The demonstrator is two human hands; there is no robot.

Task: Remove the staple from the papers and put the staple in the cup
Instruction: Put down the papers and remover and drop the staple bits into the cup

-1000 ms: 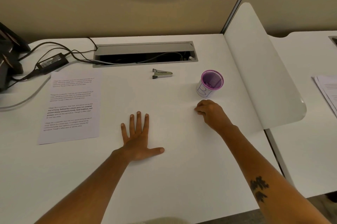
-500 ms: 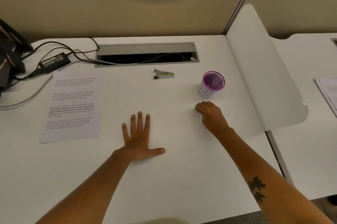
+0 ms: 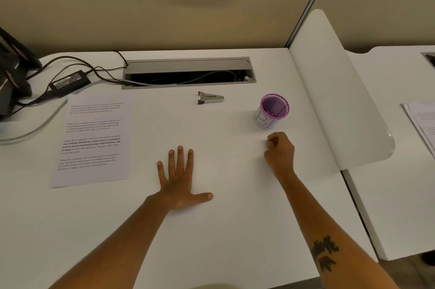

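Note:
The printed papers (image 3: 94, 138) lie flat at the left of the white desk (image 3: 223, 230); I cannot make out the staple. A metal staple remover (image 3: 210, 97) lies at the desk's middle back. The purple mesh cup (image 3: 272, 110) with a white label stands upright to the right of it. My left hand (image 3: 180, 178) rests flat on the desk, palm down, fingers spread, holding nothing. My right hand (image 3: 280, 152) sits just in front of the cup with its fingers curled in; nothing shows in it.
An open cable tray (image 3: 188, 72) runs along the back. A black power adapter (image 3: 70, 81) and cables lie at the back left. A white curved divider (image 3: 339, 91) stands to the right, with more papers (image 3: 421, 121) on the neighbouring desk.
My right hand has lifted a little and curled tighter in front of the cup. My left hand stays flat. The view has shifted slightly.

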